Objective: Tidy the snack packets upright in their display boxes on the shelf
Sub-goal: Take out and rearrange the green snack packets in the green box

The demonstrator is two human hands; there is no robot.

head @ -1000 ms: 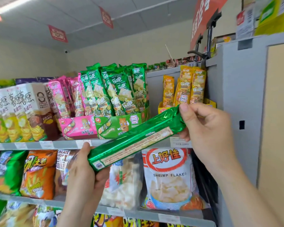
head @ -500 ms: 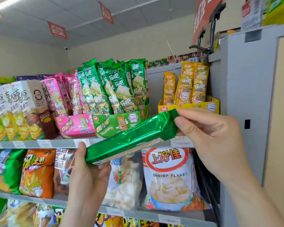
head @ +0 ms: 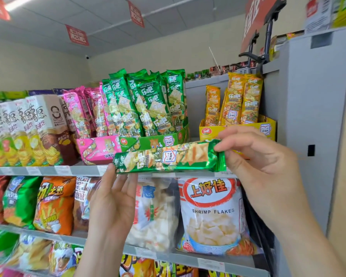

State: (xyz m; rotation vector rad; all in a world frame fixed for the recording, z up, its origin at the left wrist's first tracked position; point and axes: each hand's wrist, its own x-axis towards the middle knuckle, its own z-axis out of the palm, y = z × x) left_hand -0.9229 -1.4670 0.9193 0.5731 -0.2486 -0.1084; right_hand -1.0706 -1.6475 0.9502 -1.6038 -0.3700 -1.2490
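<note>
Green snack packet held horizontal, printed face to camera, just in front of green display box and shelf edge. Right end seal pinched between thumb and index of right hand. Left hand flat, fingers straight, fingertips touching packet's left lower edge from underneath. Pink display box left, yellow display box right.

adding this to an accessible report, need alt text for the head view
A green packet is held level before a snack shelf: the right hand pinches its right end, the left hand touches its left end with straight fingers. Behind it, packets stand upright in a pink box, a green box and a yellow box.
</note>
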